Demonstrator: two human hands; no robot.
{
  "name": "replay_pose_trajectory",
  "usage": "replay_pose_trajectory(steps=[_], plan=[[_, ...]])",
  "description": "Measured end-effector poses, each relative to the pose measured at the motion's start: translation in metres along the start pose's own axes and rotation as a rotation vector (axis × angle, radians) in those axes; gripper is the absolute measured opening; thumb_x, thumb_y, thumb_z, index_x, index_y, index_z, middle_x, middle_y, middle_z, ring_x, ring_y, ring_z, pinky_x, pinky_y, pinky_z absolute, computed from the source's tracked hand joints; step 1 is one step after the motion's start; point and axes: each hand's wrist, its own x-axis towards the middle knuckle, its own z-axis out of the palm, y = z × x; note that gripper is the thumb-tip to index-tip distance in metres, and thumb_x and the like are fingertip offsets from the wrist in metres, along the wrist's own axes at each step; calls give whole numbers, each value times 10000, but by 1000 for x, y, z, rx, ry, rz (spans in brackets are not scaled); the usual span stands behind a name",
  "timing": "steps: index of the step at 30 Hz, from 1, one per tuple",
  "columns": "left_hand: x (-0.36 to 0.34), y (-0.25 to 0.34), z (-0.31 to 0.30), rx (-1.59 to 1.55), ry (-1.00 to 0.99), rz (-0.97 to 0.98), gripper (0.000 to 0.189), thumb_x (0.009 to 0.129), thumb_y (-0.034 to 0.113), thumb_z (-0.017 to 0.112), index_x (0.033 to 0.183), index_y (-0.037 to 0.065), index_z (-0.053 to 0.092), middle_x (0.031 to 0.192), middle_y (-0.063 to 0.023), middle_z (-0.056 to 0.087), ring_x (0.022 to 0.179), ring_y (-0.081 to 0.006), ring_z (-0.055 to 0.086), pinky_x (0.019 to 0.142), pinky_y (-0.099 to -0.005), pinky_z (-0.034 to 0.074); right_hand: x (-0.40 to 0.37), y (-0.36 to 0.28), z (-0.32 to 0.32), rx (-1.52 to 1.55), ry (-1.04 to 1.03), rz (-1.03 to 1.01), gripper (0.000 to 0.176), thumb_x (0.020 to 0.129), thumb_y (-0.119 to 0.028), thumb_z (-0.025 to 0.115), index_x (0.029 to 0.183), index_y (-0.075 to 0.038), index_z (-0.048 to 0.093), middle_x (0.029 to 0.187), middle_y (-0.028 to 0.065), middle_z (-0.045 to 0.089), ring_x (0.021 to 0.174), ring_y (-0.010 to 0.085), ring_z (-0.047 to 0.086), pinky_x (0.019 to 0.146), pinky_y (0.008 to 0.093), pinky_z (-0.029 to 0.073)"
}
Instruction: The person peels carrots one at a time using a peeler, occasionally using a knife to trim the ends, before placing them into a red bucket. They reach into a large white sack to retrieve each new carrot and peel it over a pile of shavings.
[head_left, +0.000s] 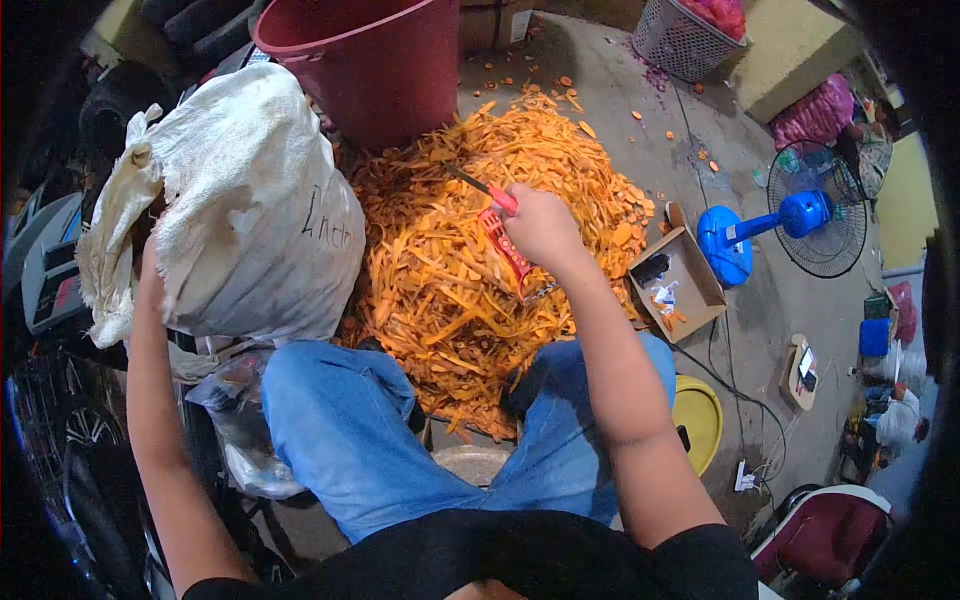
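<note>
Right hand, arm stretched forward over the knees, is clenched around a red peeler above the orange peel heap. Left hand, arm raised, is hidden behind the white sack, so its grip cannot be told.

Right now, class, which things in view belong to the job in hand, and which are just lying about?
In the job: red peeler in the right hand, white sack, pile of orange peelings.
Lying about: blue fan, cardboard box, yellow bowl, mesh basket.
</note>
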Motion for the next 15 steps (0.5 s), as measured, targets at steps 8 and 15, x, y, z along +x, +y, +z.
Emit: replay_pose_trajectory(steps=[8, 15], plan=[[-5, -15, -3, -8, 39, -44, 403, 797, 282, 379, 1112, 32, 412, 1110, -164, 431, 953, -239, 450, 811, -309, 343, 1, 2, 1, -5, 9, -52, 166, 720, -189, 497, 810, -50, 500, 721, 186, 544, 709, 337, 519, 626, 406, 404], [1, -19, -13, -1, 101, -78, 414, 806, 301, 365, 1116, 30, 406, 1114, -166, 425, 975, -237, 434, 824, -306, 331, 2, 10, 1, -43, 38, -92, 171, 721, -198, 499, 809, -50, 499, 697, 188, 542, 700, 337, 521, 617, 411, 402]])
